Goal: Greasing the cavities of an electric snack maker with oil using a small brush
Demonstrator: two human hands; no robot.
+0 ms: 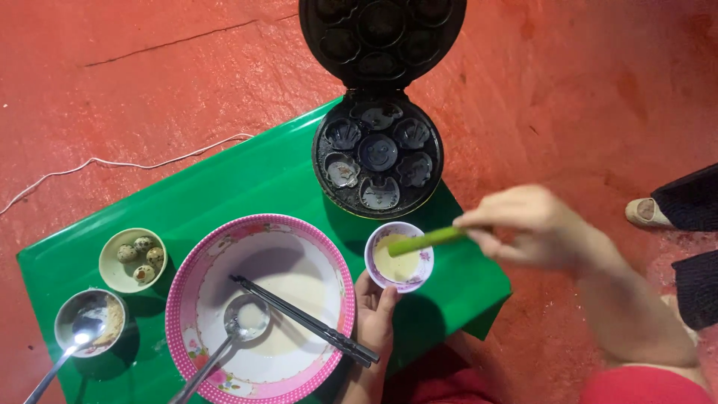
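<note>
Red painted floor under low green plastic tabletop (224, 187). Left hand (374, 310) cups small white floral bowl of pale batter (399, 258), frame centre, steadying it; right hand (523, 224) pinches green stick (426, 240), tip dipped into bowl. Open black moulded cake maker (378, 153) just above, within reach.

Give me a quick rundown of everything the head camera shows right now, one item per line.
Low green plastic table: one, on the red floor.
Round black moulded baking machine: one, lid open, at the table's far edge.
Large pink-rimmed white bowl of pale batter: one, table centre.
Black chopsticks: one pair, across the large bowl.
Metal ladle: one, in the large bowl.
Small pale green bowl of speckled eggs: one, left side.
Small metal bowl with spoon: one, left corner.
Small white floral cup of batter: one, near the machine.
Green stick-shaped utensil: one, tip in the cup.
White cord: one, on the floor.
Left hand: holds the cup.
Right hand: grips the utensil.
</note>
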